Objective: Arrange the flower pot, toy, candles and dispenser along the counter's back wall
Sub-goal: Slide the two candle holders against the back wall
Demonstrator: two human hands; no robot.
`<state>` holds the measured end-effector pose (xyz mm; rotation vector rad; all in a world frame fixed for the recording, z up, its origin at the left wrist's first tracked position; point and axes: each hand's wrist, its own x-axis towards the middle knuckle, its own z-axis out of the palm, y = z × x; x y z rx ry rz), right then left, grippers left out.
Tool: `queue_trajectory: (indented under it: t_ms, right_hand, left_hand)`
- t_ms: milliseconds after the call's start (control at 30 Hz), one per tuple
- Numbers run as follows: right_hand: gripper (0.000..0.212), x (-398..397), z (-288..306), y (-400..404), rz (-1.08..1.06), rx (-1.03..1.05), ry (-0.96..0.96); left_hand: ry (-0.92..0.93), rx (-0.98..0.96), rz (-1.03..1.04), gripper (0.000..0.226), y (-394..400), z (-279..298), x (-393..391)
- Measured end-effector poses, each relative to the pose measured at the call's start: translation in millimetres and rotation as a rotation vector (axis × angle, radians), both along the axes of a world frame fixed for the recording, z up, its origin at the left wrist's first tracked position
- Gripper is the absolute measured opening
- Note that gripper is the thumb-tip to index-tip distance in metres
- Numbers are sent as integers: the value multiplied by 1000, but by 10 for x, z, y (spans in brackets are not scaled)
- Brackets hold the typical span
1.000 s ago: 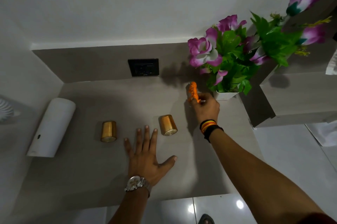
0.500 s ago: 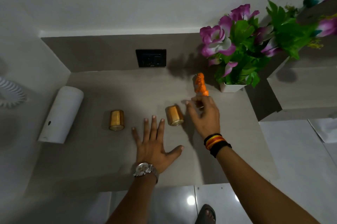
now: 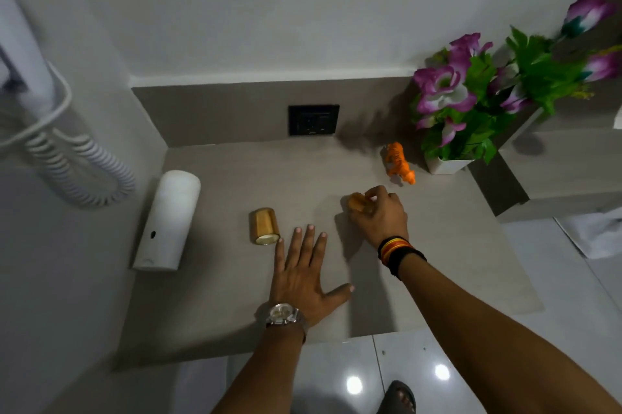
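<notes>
Right hand (image 3: 380, 211) closed on a candle (image 3: 356, 201) (upright, I judged), back wall (image 3: 235, 117) lay straight ahead; left hand (image 3: 303, 275) flat, empty

counter (image 3: 235, 296) | dispenser (image 3: 166, 221) | candles (image 3: 264, 226) (image 3: 356, 202) | toy (image 3: 399, 167) | flower pot (image 3: 446, 165)

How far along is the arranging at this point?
Done, by the look of it: the flower pot sits in the back corner and the toy stands free beside it. In hand: the right hand is closing on one candle. Left: the other candle and the dispenser. The left hand rests flat.
</notes>
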<state>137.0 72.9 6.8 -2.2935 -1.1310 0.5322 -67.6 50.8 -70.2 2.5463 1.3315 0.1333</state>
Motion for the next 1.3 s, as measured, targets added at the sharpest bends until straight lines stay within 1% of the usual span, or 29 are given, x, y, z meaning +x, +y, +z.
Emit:
queue_trajectory:
  t_ms: [200,300,400,500,600,733,800,833,900,933,1000,1100,1167,1233,1300]
  right_hand:
    - [52,267,192,688,14,82,-43]
    - [58,390,198,1099,55,22,-77]
    - [56,446,157,1389,73,-17,-64]
    - [54,456,117,1549,63,-12,-27]
    - [51,476,41,1616,64,-7,-49]
    - [51,472,-7,1620,63,18,-33]
    - [55,453,-27,1541,66,48,18]
    - [60,425,-30,1430,51,69,60]
    - [68,321,-89,1062,25,121,101]
    - [64,246,-149,815,39,144,74]
    - [54,75,-278,306,99,161,-45]
    - [55,-124,-505,-172,200,158,-144]
    - [57,-204,-659,-286,266,101,-196]
    - [58,-256,-720,-298,316,26,-295]
    - [58,-275,-717,-275,335,-31,-358]
  left_hand:
    - [-24,-3,13,114,36,-27,6]
    - [-25,-23,4,117,134,-5,60]
    - [-6,-8,-9,118,305,26,133]
    - [6,-9,-13,118,378,35,166]
    - [-6,-22,-13,117,379,30,164]
    - [-25,-28,-9,116,376,45,166]
    - [-17,-32,-13,116,380,38,163]
    - [-14,-30,-17,116,384,41,162]
    - [-19,-26,-26,116,390,14,160]
    - [-19,-20,-28,115,389,2,163]
    - [-14,-3,-31,114,382,-2,169]
    - [24,-3,-35,113,380,-2,171]
    - [9,40,-28,106,314,11,166]
    - [-48,150,52,88,232,48,98]
    - [-111,220,247,79,216,118,-32]
